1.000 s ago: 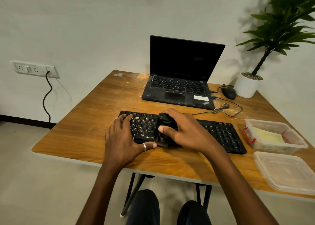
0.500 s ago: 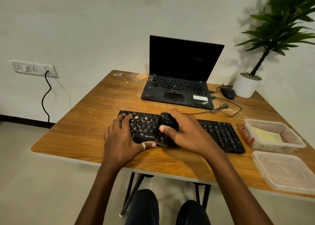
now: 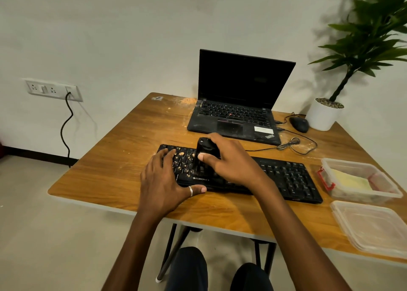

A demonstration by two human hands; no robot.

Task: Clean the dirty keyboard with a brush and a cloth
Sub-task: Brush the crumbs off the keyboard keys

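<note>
Gripped by the right hand [image 3: 231,161], the brush [image 3: 206,149] edged left; left hand [image 3: 163,180] stays flat on keyboard [image 3: 286,176].

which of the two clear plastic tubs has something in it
The farther tub, beside the keyboard's right end, with a red clip: it holds pale yellow material. The nearer one looks empty.

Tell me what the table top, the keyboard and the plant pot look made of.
Table top: wood or wood-look laminate, satin; brown grain streaks and a pale edge band.
Keyboard: matte black plastic, probably; moulded keys with printed legends, speckled with crumbs.
Plant pot: smooth white, ceramic or plastic; the look does not settle which.
</note>
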